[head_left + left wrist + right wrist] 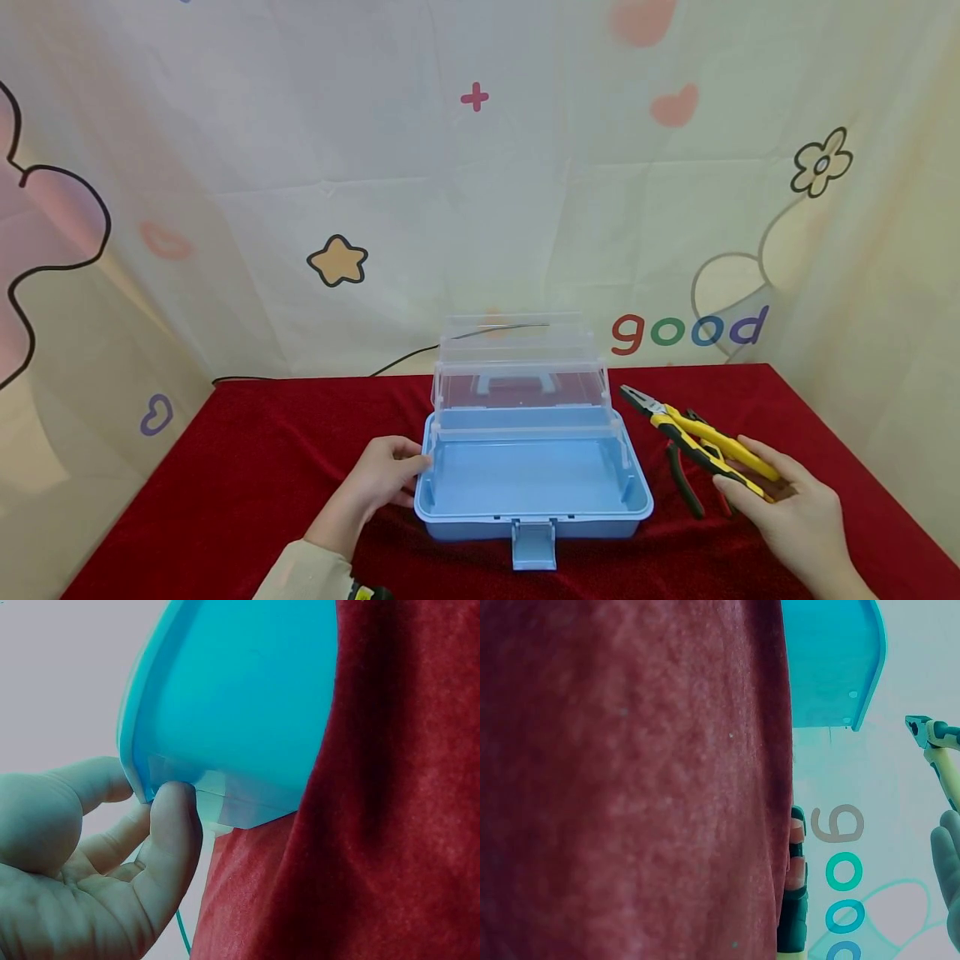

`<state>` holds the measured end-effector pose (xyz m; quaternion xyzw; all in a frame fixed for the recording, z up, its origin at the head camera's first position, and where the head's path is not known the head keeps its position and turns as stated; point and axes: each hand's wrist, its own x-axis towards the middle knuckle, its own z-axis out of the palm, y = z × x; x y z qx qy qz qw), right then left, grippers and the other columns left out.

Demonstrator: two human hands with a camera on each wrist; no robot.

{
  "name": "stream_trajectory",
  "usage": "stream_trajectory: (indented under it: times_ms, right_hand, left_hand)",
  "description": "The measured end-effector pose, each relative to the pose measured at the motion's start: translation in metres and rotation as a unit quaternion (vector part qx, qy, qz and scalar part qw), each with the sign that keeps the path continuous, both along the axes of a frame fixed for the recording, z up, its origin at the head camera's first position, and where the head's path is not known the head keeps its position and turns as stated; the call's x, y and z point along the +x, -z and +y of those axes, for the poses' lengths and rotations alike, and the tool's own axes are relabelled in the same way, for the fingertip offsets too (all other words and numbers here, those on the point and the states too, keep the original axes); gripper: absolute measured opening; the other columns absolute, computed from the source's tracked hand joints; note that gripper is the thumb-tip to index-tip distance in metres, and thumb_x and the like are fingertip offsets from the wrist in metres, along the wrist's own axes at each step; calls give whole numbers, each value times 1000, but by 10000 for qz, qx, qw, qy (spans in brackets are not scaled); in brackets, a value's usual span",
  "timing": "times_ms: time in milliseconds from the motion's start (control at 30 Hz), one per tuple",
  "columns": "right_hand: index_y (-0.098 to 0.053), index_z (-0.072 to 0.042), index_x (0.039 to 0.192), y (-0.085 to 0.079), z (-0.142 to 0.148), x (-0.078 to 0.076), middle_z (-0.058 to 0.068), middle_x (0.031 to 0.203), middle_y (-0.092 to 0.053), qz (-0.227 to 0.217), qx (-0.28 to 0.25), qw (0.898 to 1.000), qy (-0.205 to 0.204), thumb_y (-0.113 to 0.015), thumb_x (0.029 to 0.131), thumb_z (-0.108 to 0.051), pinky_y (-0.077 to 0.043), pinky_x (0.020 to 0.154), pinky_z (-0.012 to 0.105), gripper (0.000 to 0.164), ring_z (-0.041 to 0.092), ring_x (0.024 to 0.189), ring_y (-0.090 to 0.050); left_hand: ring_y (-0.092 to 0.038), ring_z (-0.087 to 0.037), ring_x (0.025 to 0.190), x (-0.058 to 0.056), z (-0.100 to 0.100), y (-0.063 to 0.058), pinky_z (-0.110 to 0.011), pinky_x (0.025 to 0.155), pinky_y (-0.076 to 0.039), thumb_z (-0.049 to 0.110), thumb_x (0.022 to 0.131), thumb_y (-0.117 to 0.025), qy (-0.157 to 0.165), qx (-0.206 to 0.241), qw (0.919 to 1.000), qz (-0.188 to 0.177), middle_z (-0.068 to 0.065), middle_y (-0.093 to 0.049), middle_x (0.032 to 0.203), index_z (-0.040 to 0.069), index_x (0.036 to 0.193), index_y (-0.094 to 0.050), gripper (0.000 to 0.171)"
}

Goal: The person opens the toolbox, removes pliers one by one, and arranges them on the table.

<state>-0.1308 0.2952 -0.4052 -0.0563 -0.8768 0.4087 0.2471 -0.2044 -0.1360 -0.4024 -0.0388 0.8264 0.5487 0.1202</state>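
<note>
A light-blue toolbox [525,479] stands on the red cloth, its clear upper part [517,337] raised at the back and its front latch [534,547] hanging down. My left hand [378,475] pinches the box's left rim; in the left wrist view its fingers [174,832] are at the edge of the blue wall. To the right of the box, my right hand [806,508] holds yellow-and-black pliers [727,446] by the handles. Their jaws point up and left. The right wrist view catches the head of these pliers [921,733] and part of the hand at its right edge.
Beneath the held pliers, a tool with red-and-black handles [684,485] lies on the cloth, partly hidden. The red cloth [285,442] covers the table. Behind rises a printed curtain [390,158], with a thin black cable [405,360] along its foot.
</note>
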Motion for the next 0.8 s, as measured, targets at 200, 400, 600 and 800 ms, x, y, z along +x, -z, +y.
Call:
stream_trajectory:
  times_ms: [200, 400, 600, 800]
  right_hand:
    - [-54, -4, 129, 2, 4, 0, -28, 94, -50, -129, -149, 9998, 45, -77, 79, -25, -48, 63, 4, 60, -20, 76, -53]
    - [-54, -5, 131, 4, 8, -2, -22, 99, -50, -218, -128, 9994, 230, -76, 79, -28, -47, 62, 2, 61, -18, 74, -52]
    - [-54, -4, 130, 6, 12, -2, -22, 99, -49, -146, -151, 9994, 287, -77, 78, -26, -46, 61, 1, 61, -22, 75, -50]
    - [-55, -5, 130, 8, 16, -2, -9, 104, -54, -230, -19, 9988, 436, -77, 78, -29, -45, 61, 1, 61, -23, 75, -46]
  left_hand:
    - [-64, -18, 66, -1, 0, 1, -34, 58, -59, 13, 89, -61, -5, 18, 10000, 25, -14, -65, 90, -4, 110, -60, 26]
    - [-64, -18, 66, -1, 1, 2, -35, 58, -59, 13, 89, -62, -2, 28, 10000, 37, -14, -65, 89, -3, 109, -60, 26]
    - [-64, -18, 66, -1, 0, 1, -34, 59, -59, 15, 89, -62, -1, -42, 10000, 38, -14, -65, 91, -3, 111, -59, 28]
    - [-64, -18, 67, -1, 0, 2, -34, 58, -59, 16, 89, -63, 7, -59, 10000, 51, -14, -65, 91, -3, 111, -59, 29]
